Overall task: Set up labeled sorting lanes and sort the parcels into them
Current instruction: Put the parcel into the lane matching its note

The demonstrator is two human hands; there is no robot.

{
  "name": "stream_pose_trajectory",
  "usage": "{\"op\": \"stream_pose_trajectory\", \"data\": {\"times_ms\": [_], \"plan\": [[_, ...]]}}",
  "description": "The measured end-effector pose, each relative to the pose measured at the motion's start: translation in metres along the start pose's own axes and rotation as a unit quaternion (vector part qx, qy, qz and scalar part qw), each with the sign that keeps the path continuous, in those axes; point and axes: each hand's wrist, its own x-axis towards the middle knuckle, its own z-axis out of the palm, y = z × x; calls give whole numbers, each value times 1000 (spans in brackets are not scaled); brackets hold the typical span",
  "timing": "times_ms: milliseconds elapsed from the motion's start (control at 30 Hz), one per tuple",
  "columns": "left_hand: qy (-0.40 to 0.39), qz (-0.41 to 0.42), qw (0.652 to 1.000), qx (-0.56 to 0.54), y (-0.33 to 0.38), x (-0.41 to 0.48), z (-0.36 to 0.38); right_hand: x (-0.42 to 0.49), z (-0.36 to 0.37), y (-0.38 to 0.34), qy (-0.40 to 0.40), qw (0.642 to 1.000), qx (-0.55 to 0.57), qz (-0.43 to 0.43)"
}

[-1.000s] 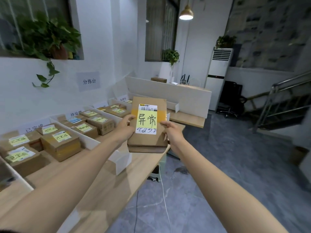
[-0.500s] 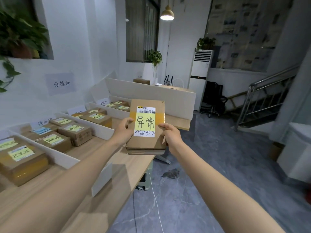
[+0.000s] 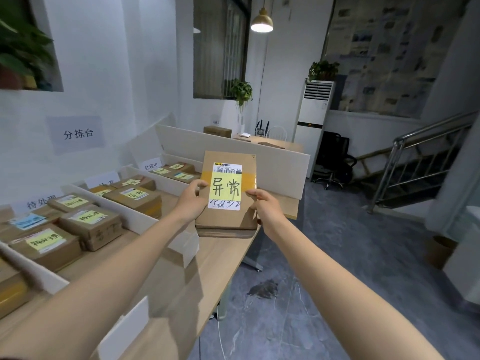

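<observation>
Parcel (image 3: 227,219): made of matt brown cardboard, banded by glossy tape (image 3: 250,179), faced with a yellow paper note (image 3: 225,189). Surface (image 3: 218,255) — finished in smooth pale wood. Floor (image 3: 350,255) — laid in polished grey stone.

The cardboard parcel (image 3: 225,220) is plain brown, crossed by a band of amber tape (image 3: 250,179). Its sticky note (image 3: 225,189) is pale yellow with two black handwritten characters. The note lies over a white shipping label (image 3: 227,168) printed with a black barcode. The lane parcels (image 3: 91,229) are the same brown and carry yellow notes; one note (image 3: 27,221) is light blue. The dividers (image 3: 130,213) are white and the counter (image 3: 213,268) is pale wood grain. The floor (image 3: 350,242) is dark grey with thin pale veins. The pendant lamp (image 3: 261,20) is brass-gold.
</observation>
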Motion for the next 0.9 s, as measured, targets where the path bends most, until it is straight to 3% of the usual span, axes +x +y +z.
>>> {"op": "stream_pose_trajectory", "data": {"times_ms": [367,900], "plan": [[18,-16,999,32,-3,69,36,89,-20,12,-23,999,34,13],[137,-15,989,45,19,160,124,251,-77,18,-118,993,31,5]]}}
